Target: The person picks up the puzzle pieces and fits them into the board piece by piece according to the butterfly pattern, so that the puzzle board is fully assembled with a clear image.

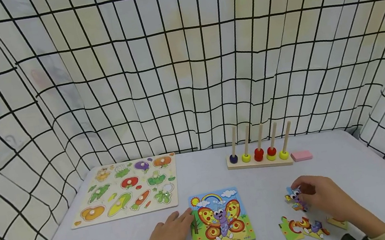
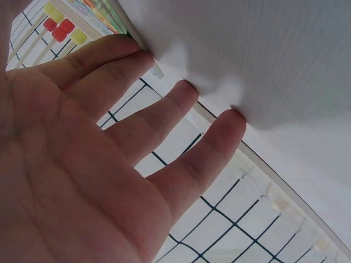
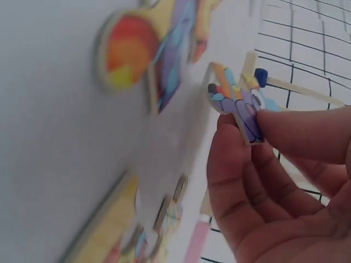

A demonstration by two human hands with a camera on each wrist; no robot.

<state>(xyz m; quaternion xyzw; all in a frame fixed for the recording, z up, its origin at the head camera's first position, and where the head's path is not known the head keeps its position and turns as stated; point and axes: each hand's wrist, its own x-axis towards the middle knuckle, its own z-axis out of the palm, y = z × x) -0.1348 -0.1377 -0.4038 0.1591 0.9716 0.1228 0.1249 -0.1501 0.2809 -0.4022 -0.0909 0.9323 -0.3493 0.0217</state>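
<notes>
"Black netting (image 1: 183, 28) and pale sheeting wall in a white tabletop (image 1: 204, 179). What are the fingers up to?"

"Thumb and fingertips of the right hand (image 1: 323, 196) pinch a small puzzle piece (image 1: 294, 196), mostly purple with some blue and yellow. It's to the right of the butterfly board (image 1: 221, 219), and the right wrist view shows it lifted off the surface."

"And the left hand (image 1: 170, 238)?"

"That one grips nothing. Its fingers are extended and spread against the left edge of the butterfly board, with the thumb at the board's near left corner."

"What's on that board?"

"A purple butterfly with orange and yellow wings, under a sun, a rainbow and clouds. It lies flat."

"Anything close to the pinched piece?"

"Yes, a little nearer the person, also right of the butterfly board: a green-edged piece (image 1: 290, 232) and, beside it, a cluster of orange and purple pieces (image 1: 316, 229). I can't tell how many. Farther right of the board is a yellowish piece (image 1: 337, 223), partly hidden by the right arm."

"And farther out?"

"Beyond the butterfly board to its left, a vegetable board (image 1: 128, 190) lies flat, with carrot, corn and tomato among its shapes. Beyond it to the right stands a ring stand (image 1: 260, 164) with five upright pegs carrying dark blue, yellow and red rings. Farther right again, just beside the stand, sits a pink block (image 1: 302, 156)."
</notes>
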